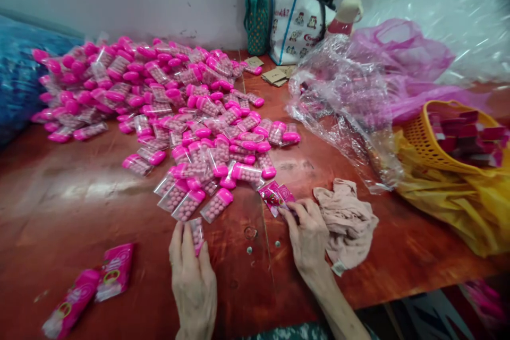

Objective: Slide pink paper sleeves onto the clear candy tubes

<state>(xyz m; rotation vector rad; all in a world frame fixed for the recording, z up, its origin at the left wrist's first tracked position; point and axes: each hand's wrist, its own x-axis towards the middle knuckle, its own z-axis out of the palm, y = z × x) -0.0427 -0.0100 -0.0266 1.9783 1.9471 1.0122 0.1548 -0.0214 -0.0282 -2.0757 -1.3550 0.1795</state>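
Note:
My left hand (194, 279) is closed around a small clear candy box (197, 234) of pink balls, its pink cap toward my palm. To the right, my right hand (306, 234) has its fingertips on a flat pink printed sleeve (285, 194), pinching its near edge. Another printed sleeve (271, 196) lies against it. Just beyond both hands spreads a big heap of pink-capped candy boxes (203, 156). Two boxes in pink printed sleeves, one wrapped box (115, 268) and a second wrapped box (72, 305), lie at the lower left.
A crumpled beige cloth (348, 223) lies beside my right hand. Farther right are clear plastic film (338, 95), a pink plastic bag (402, 50), and a yellow basket (424, 138) of pink pieces on a yellow bag (450, 202). A white tote (297, 26) stands against the wall; blue plastic (24, 74) is at left.

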